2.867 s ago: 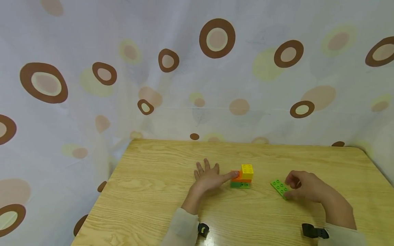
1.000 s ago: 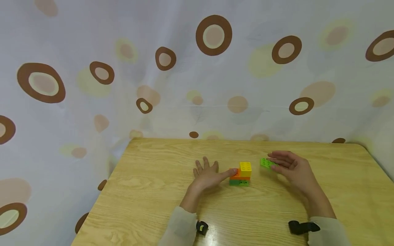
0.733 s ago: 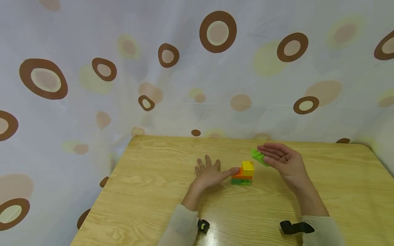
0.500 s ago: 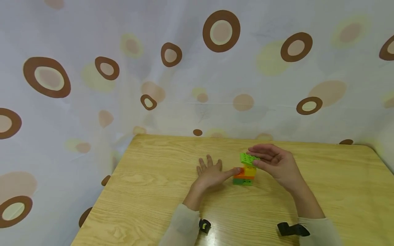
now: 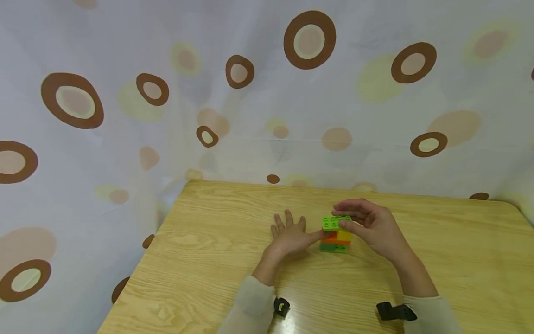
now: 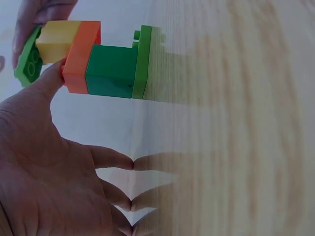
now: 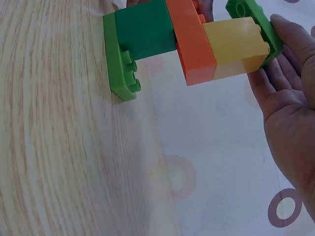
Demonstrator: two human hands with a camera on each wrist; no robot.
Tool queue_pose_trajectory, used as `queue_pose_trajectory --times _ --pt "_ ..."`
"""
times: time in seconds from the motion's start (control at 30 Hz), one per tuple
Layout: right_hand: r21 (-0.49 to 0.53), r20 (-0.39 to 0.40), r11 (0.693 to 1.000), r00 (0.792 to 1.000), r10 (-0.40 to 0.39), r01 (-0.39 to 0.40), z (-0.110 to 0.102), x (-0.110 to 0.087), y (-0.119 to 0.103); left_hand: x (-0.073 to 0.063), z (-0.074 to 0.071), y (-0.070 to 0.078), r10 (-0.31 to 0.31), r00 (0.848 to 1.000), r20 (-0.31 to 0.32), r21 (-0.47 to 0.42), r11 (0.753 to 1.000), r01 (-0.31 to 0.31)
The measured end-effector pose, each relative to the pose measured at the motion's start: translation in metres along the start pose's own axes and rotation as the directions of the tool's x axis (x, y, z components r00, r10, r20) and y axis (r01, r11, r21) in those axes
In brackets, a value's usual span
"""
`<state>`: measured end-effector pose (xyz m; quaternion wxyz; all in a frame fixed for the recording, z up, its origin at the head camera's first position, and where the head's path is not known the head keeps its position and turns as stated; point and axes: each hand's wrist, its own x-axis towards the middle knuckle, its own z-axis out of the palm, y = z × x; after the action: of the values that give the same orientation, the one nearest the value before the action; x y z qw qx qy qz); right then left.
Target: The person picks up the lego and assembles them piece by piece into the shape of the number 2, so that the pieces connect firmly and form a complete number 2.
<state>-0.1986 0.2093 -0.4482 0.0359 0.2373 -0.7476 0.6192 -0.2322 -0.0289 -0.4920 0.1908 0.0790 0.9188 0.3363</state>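
My right hand (image 5: 375, 227) pinches a light green toy-brick plate (image 5: 331, 224) between thumb and fingers, at the top of a small stack. In the left wrist view that plate tilts against the yellow block (image 6: 56, 42); I cannot tell whether their studs are joined. Beneath the yellow block comes an orange plate (image 7: 192, 44), then a dark green block (image 7: 145, 29). Another light green plate (image 7: 117, 64) forms the base on the table. The left hand (image 5: 289, 240) presses its thumb on the orange plate's free end, its other fingers spread with tips on the tabletop.
The wooden table (image 5: 200, 260) reaches back to a pale curtain (image 5: 250, 106) with brown rings and spots. Black straps (image 5: 281, 306) sit at both wrists, by light sleeves.
The right hand has lifted the light green plate from the table, carried it left and lowered it onto the yellow block. The left hand keeps its thumb on the stack.
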Motion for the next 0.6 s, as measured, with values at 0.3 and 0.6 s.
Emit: queue_pose_trajectory --times 0.3,0.6 --pt "-0.006 0.008 1.0 1.0 -0.018 0.018 -0.01 -0.004 0.002 -0.008 -0.007 0.01 0.005 1.0 0.006 0.028 1.0 -0.005" --pt "0.049 0.031 0.998 0.999 -0.041 0.039 -0.01 -0.005 0.007 0.013 0.008 -0.007 -0.017 1.0 0.014 0.035 0.999 0.016"
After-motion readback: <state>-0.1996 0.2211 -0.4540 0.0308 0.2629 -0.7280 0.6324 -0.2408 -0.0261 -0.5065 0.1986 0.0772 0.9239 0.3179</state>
